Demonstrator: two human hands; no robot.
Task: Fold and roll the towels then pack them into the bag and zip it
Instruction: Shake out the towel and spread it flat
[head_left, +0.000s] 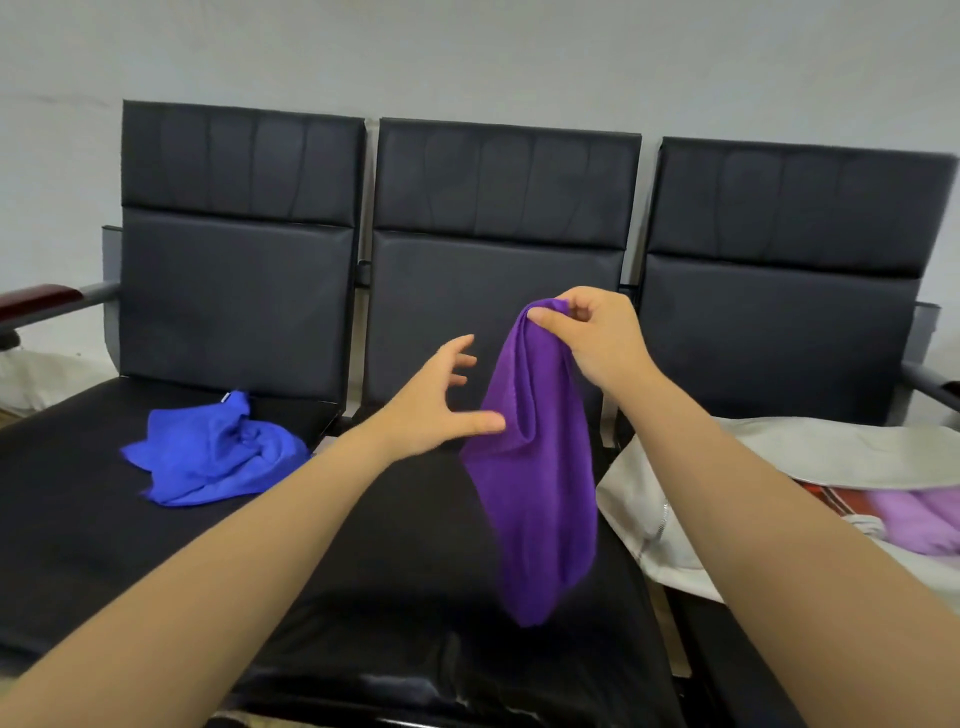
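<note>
I see the right hand pinching the purple towel at its top edge between thumb and fingers. The cloth hangs bunched, long axis vertical, straight below that grip and over the middle seat. The left hand is spread and holds nothing. It sits just left of the hanging edge with the thumb tip about touching it, so I judge it nearest to take a 2nd corner. 1 blue towel lies crumpled on the left seat, and the bag lies open on the right.
</note>
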